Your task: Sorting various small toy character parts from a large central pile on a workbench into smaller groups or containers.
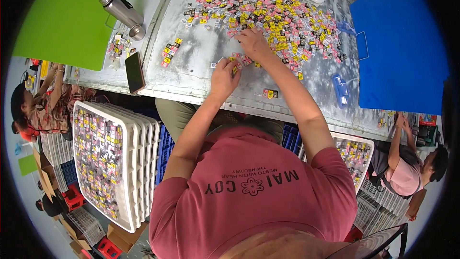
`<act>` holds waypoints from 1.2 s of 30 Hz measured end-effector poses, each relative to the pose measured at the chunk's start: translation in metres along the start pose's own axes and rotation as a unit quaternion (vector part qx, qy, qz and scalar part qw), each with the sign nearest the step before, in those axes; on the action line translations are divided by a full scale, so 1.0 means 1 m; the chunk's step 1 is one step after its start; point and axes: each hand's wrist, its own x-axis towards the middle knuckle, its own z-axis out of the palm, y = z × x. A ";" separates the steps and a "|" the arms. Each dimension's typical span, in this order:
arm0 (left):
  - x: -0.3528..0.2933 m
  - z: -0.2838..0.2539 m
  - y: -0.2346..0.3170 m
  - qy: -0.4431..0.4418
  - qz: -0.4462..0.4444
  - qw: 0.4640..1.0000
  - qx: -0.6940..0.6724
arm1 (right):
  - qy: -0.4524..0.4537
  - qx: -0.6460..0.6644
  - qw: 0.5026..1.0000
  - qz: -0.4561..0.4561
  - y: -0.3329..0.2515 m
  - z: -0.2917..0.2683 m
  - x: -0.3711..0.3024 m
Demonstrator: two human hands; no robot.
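A broad spread of small printed blocks (287, 29) in pink, yellow, black and white covers the metal-topped table. My left hand (224, 79) is near the front edge, its fingers closed round a few of these small blocks. A short row of pink blocks (244, 60) runs from its fingertips toward my right wrist. Farther forward, my right hand (254, 44) bends its fingers down at the near edge of the spread. Its fingertips are drawn together beside some pink blocks; what is between them is hidden.
Small block groups lie at left (171, 52) and near the front edge (270, 94). Left stand a phone (134, 72) and steel flask (122, 9); right lies a blue clear case (340, 90). Green (62, 14) and blue boards (402, 43) flank the table. Stacked white trays (134, 163) stand beside me. Co-workers sit both sides.
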 end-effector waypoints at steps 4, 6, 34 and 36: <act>0.000 -0.007 -0.009 0.033 -0.010 0.999 0.010 | -0.044 0.006 0.999 -0.015 0.000 0.003 0.000; 0.001 -0.005 -0.011 0.033 -0.017 0.999 0.000 | -0.087 0.055 0.995 0.020 -0.003 0.001 -0.005; -0.010 -0.022 -0.022 0.032 0.000 0.999 -0.037 | -0.082 0.099 0.991 0.046 -0.039 -0.038 -0.045; -0.014 -0.026 -0.023 0.031 -0.008 0.999 -0.034 | -0.084 0.106 0.991 0.015 -0.049 -0.036 -0.044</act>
